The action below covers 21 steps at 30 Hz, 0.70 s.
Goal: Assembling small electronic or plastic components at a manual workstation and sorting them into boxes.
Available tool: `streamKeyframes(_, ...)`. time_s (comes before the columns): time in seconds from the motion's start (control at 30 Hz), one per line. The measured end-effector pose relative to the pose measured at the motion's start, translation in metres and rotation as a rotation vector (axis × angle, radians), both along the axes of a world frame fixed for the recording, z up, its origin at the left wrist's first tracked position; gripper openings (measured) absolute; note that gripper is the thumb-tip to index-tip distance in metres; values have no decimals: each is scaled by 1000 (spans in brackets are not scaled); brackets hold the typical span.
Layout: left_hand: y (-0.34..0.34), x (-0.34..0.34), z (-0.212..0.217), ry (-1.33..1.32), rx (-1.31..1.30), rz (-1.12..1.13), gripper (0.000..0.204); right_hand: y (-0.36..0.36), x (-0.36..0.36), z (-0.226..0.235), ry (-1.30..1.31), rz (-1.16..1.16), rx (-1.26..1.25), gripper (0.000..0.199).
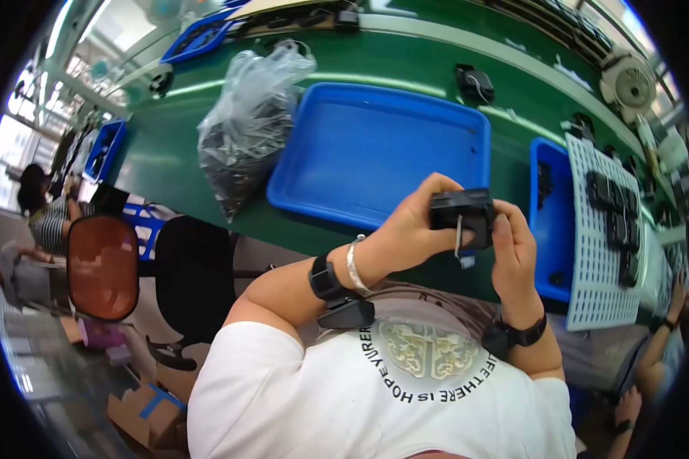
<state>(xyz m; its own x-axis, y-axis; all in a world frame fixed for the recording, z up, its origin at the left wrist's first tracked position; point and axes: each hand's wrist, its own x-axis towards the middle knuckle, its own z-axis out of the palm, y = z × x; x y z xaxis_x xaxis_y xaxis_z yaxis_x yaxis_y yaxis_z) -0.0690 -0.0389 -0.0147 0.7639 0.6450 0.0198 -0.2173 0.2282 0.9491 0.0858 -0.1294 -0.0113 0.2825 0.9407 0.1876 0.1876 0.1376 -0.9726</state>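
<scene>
Between my two hands is a black box-shaped plastic part with a short white cable and a small white plug hanging from it. My left hand grips its left side, thumb across the lower front. On the other side, the fingers of my right hand press against its right edge. The part is held just over the near right corner of a large blue tray, which holds only a few tiny dark specks at its right side.
Left of the tray stands a clear plastic bag of dark parts. To the right are a blue bin and a white perforated board bearing several black parts. A black device and a fan sit farther back. Co-workers are at both sides.
</scene>
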Motion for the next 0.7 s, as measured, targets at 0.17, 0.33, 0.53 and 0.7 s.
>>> streamKeyframes(0.17,-11,0,-1,50,182,73,51,5,2,-6,67,8,-23,27)
streamKeyframes(0.33,-13,6,-11,35,172,40,49,2,21,-9,-69,42,-8,37)
streamKeyframes(0.53,-19,8,-8,-150,-209,53,45,-18,28,-12,-153,90,172,48)
streamKeyframes(0.7,-29,14,-14,-205,-39,211,42,-27,8,-14,-646,-48,286,56)
